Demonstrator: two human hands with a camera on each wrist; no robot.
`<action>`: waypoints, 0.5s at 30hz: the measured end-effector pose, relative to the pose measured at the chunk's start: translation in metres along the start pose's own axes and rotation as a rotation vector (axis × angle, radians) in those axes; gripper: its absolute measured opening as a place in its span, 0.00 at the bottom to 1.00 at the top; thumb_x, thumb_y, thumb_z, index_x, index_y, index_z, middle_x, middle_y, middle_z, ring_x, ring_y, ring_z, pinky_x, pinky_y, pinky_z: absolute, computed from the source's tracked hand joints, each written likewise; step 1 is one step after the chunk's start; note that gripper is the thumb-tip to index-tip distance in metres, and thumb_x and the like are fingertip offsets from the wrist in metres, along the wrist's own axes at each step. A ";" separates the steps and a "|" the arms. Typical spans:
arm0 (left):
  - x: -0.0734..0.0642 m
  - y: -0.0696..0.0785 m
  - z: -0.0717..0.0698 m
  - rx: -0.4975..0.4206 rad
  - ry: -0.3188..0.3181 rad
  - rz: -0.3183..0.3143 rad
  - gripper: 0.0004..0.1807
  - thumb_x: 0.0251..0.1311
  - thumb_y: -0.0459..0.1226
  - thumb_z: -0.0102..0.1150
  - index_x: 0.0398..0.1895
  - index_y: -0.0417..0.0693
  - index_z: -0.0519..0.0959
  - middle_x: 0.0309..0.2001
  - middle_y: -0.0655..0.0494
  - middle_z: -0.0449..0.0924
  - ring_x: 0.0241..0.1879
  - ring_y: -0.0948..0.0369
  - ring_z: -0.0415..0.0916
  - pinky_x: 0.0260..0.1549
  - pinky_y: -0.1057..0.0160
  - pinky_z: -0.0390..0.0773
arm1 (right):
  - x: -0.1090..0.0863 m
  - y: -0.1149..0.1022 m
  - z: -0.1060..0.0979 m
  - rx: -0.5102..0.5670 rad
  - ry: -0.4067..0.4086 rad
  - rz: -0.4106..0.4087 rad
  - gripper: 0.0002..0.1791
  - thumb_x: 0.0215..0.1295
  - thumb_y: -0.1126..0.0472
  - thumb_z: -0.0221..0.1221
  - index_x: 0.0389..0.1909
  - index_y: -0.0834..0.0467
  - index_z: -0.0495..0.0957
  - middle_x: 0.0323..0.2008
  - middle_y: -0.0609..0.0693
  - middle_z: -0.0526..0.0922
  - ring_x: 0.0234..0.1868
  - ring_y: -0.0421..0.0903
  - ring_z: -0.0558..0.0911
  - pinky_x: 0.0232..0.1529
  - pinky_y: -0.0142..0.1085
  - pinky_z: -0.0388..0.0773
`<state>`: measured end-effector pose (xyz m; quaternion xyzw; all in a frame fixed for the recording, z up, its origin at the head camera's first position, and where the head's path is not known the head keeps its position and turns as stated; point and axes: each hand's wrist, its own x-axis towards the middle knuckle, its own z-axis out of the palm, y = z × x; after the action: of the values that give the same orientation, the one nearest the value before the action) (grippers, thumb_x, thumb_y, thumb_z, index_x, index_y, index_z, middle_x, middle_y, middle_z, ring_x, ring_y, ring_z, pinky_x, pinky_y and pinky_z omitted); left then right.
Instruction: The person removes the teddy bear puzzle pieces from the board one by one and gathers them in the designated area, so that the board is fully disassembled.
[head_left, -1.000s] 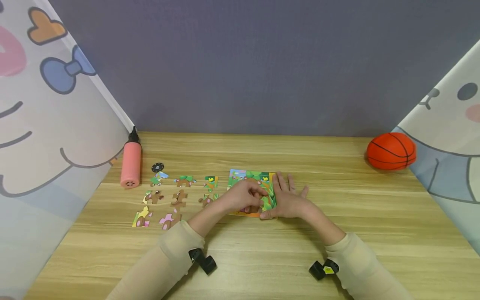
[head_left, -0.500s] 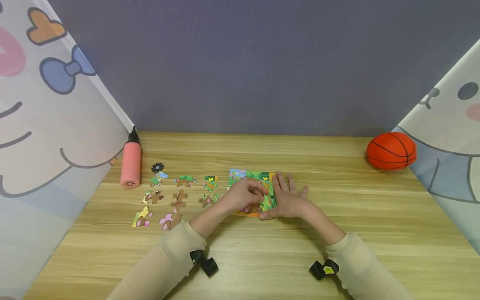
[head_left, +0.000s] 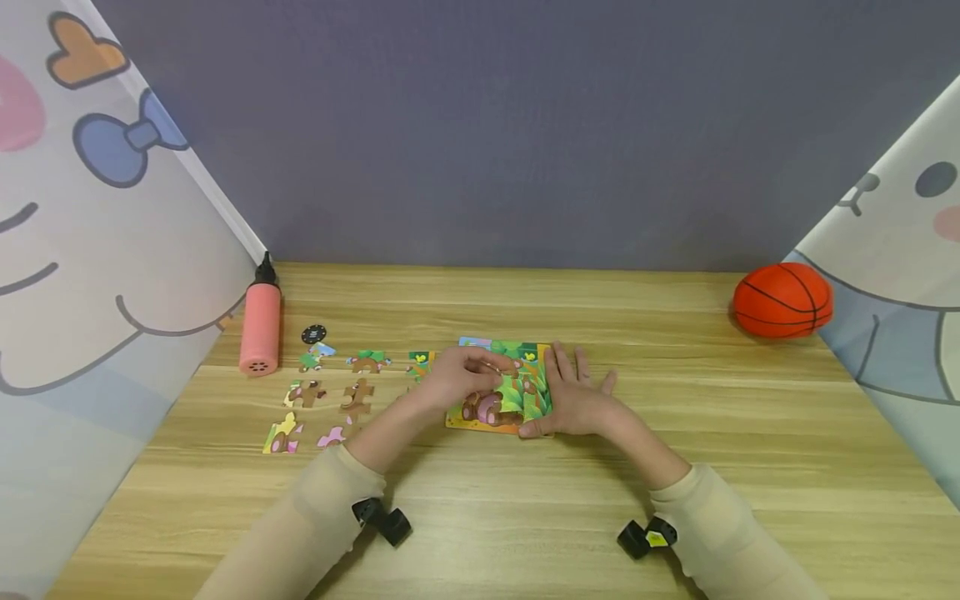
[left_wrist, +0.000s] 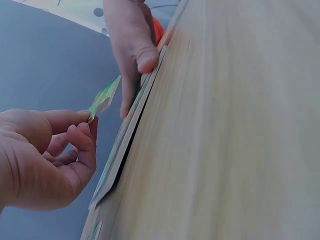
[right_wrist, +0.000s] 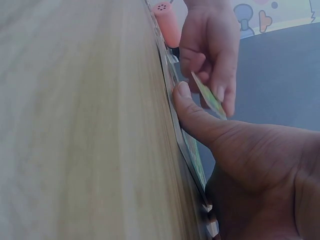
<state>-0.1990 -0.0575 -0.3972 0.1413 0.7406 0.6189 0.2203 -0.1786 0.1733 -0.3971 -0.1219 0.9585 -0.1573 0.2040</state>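
My left hand [head_left: 461, 377] pinches a green jigsaw puzzle piece [left_wrist: 104, 97] between thumb and finger. In the left wrist view the piece stands tilted, lifted off the puzzle board [head_left: 480, 427]. This thin board carries a colourful picture with a brown animal and green leaves, partly covered by the left hand. With straight, spread fingers, my right hand [head_left: 577, 406] rests along the board's right edge. Its thumb [right_wrist: 187, 100] touches the board's near corner. Several loose puzzle pieces [head_left: 357, 397] lie left of the board, some hidden behind the left forearm.
A pink bottle [head_left: 260, 329] with a black nozzle stands at the table's back left, near a black round disc [head_left: 313, 334]. An orange-red ball [head_left: 782, 301] sits at the back right. A grey panel [head_left: 480, 133] rises behind the wooden table [head_left: 645, 325].
My left hand has moved left and up from the board's right part, uncovering more of its lower picture, with the piece in its fingers. The right hand has stayed in place.
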 end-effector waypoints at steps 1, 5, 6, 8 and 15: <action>-0.002 0.000 -0.003 -0.008 0.002 0.003 0.14 0.67 0.30 0.62 0.54 0.38 0.82 0.39 0.46 0.84 0.20 0.57 0.71 0.17 0.64 0.72 | 0.000 0.000 0.000 0.000 -0.002 0.002 0.78 0.48 0.25 0.68 0.79 0.64 0.29 0.79 0.61 0.25 0.76 0.66 0.25 0.57 0.81 0.23; -0.011 -0.002 -0.012 0.020 0.036 -0.017 0.13 0.66 0.30 0.63 0.53 0.37 0.83 0.40 0.48 0.83 0.27 0.58 0.73 0.23 0.65 0.73 | -0.001 -0.001 -0.001 0.004 0.002 0.001 0.78 0.48 0.25 0.68 0.79 0.64 0.29 0.79 0.61 0.25 0.76 0.66 0.25 0.57 0.81 0.23; -0.012 -0.003 -0.014 0.033 0.046 -0.028 0.12 0.67 0.30 0.63 0.52 0.39 0.83 0.40 0.48 0.83 0.27 0.58 0.71 0.23 0.65 0.71 | -0.001 0.000 -0.001 0.003 0.004 0.002 0.78 0.48 0.25 0.68 0.79 0.64 0.29 0.79 0.61 0.25 0.76 0.66 0.25 0.57 0.81 0.23; -0.016 -0.004 -0.018 0.064 0.065 -0.052 0.12 0.67 0.31 0.64 0.52 0.42 0.84 0.40 0.50 0.84 0.25 0.59 0.69 0.22 0.66 0.68 | -0.001 0.000 -0.001 0.003 0.007 0.001 0.78 0.48 0.26 0.69 0.79 0.64 0.30 0.79 0.61 0.25 0.76 0.66 0.25 0.57 0.81 0.23; -0.029 -0.007 -0.030 0.076 0.078 -0.091 0.12 0.67 0.32 0.64 0.52 0.44 0.84 0.36 0.50 0.83 0.22 0.59 0.65 0.22 0.65 0.66 | 0.000 0.001 0.001 0.014 0.005 -0.004 0.78 0.48 0.26 0.69 0.79 0.63 0.29 0.79 0.60 0.25 0.76 0.65 0.24 0.56 0.80 0.22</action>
<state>-0.1881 -0.0984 -0.3959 0.0916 0.7772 0.5846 0.2137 -0.1779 0.1738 -0.3982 -0.1221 0.9577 -0.1646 0.2020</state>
